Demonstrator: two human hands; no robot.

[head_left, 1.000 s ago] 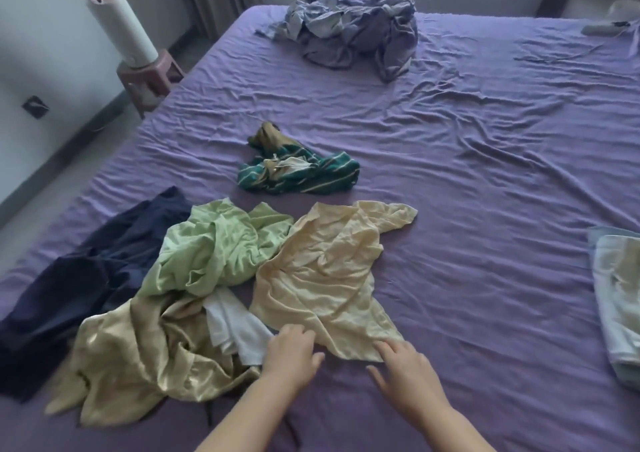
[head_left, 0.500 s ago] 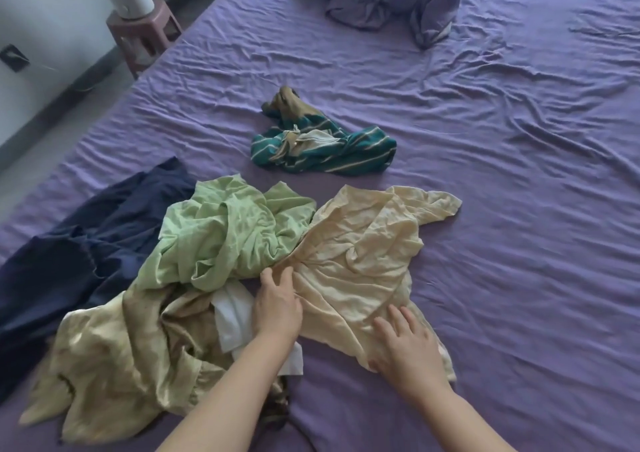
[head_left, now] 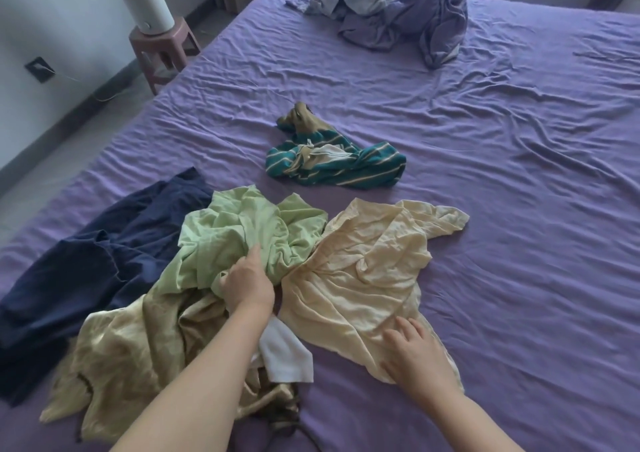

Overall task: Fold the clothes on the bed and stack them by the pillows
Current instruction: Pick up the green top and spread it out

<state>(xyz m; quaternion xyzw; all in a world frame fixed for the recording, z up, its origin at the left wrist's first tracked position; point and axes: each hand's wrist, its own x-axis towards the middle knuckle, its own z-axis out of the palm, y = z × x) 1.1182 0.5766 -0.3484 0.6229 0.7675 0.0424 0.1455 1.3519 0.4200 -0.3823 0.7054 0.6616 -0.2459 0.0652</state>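
Head view: you part the pile to free one shirt.
Your left hand (head_left: 246,283) grips the green shirt (head_left: 242,240); your right hand (head_left: 414,353), fingers straight, pins the yellow shirt (head_left: 367,275) flat.

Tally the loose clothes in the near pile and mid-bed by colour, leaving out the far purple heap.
Navy: 1
Light green: 1
Cream yellow: 1
Olive-gold satin: 1
White: 1
Teal striped: 1
Total: 6

No legible text, label, brand, number or sign was found on any garment, the bedsheet or the wall.
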